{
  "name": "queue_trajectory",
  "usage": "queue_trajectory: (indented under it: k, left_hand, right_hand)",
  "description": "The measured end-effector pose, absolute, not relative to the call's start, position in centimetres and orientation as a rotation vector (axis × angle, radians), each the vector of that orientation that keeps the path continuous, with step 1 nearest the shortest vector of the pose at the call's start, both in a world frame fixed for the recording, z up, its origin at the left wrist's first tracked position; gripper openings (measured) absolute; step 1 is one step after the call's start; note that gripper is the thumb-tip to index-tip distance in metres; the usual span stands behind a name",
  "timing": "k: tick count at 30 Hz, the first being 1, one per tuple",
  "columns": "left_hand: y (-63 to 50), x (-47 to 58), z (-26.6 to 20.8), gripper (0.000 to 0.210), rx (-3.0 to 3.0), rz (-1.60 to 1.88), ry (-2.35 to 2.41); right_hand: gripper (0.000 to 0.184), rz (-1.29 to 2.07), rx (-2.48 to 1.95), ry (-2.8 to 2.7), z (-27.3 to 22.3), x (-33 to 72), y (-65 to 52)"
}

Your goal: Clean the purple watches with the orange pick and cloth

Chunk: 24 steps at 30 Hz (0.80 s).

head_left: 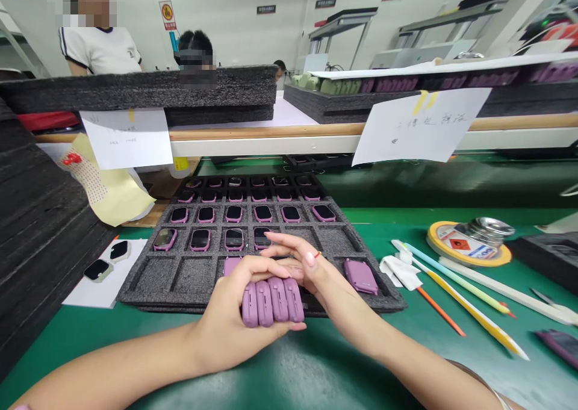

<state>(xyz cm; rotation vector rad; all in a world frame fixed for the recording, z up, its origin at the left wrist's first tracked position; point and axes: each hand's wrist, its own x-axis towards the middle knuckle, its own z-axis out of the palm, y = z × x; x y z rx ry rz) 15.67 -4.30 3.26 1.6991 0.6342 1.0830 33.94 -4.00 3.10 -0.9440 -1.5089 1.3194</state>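
From my remote post I view the tray [168, 274] on the counter [289, 377]. At its front edge, my left hand [226, 304] has its fingers wrapped around four purple cases [279, 300], gripped side by side in a row. My right hand [327, 280] reaches over the tray's front, beside that row, its fingers partly extended; I cannot tell whether they grasp anything. Dark-screened watches [234, 214] occupy the tray's farther rows; one case [361, 276] lies in its front right slot. Left of the tray: a sheet [106, 289]; right: a pen [468, 306].
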Motion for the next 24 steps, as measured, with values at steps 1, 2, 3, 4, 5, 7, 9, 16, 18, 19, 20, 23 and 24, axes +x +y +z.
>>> queue_trajectory:
  k: [1, 2, 3, 4, 5, 7, 9, 16, 18, 19, 20, 23, 24]
  left_hand:
    - [-4.2, 15.7, 3.2, 0.05, 1.713, 1.094, 0.634]
    - [-4.2, 15.7, 3.2, 0.05, 1.726, 1.106, 0.628]
    - [-4.1, 15.7, 3.2, 0.051, 1.734, 1.116, 0.622]
    - [-4.1, 15.7, 3.1, 0.053, 1.74, 1.122, 0.619]
    - [-4.1, 15.7, 3.1, 0.054, 1.744, 1.122, 0.621]
    - [-4.0, 15.7, 3.0, 0.055, 1.754, 1.109, 0.639]
    - [-3.9, 15.7, 3.0, 0.055, 1.768, 1.094, 0.654]
    - [-3.5, 15.1, 2.6, 0.052, 1.935, 1.142, 0.584]
    - [-3.4, 14.7, 2.3, 0.054, 1.983, 1.134, 0.565]
    - [-3.4, 14.6, 2.2, 0.056, 1.999, 1.125, 0.564]
    - [-3.4, 14.4, 2.1, 0.057, 2.011, 1.117, 0.575]
    - [-3.2, 14.2, 2.1, 0.06, 2.053, 1.098, 0.694]
    - [-3.0, 14.2, 2.2, 0.061, 2.068, 1.083, 0.754]
  right_hand:
    - [0.067, 1.309, -0.953, -1.527, 3.2, 34.0, -4.0]
    - [0.067, 1.294, -0.961, -1.54, 3.4, 34.1, -4.0]
    - [0.066, 1.276, -0.967, -1.547, 3.4, 34.1, -4.0]
    - [0.064, 1.255, -0.969, -1.542, 3.5, 34.2, -3.9]
    - [0.061, 1.237, -0.966, -1.53, 3.5, 34.4, -3.8]
    - [0.057, 1.206, -0.933, -1.497, 3.7, 34.7, -3.5]
    - [0.053, 1.167, -0.88, -1.47, 4.0, 35.1, -3.3]
    - [0.035, 0.596, -1.06, -1.703, 7.5, 38.4, -4.3]
    - [0.029, 0.172, -1.199, -1.757, 8.1, 40.0, -4.7]
    - [0.026, -0.042, -1.28, -1.736, 8.2, 41.0, -4.7]
    - [0.025, -0.212, -1.402, -1.695, 8.1, 42.0, -4.7]
    - [0.029, -0.358, -1.921, -1.583, 7.1, 45.3, -4.6]
    - [0.028, -0.326, -2.093, -1.569, 6.6, 46.3, -4.6]
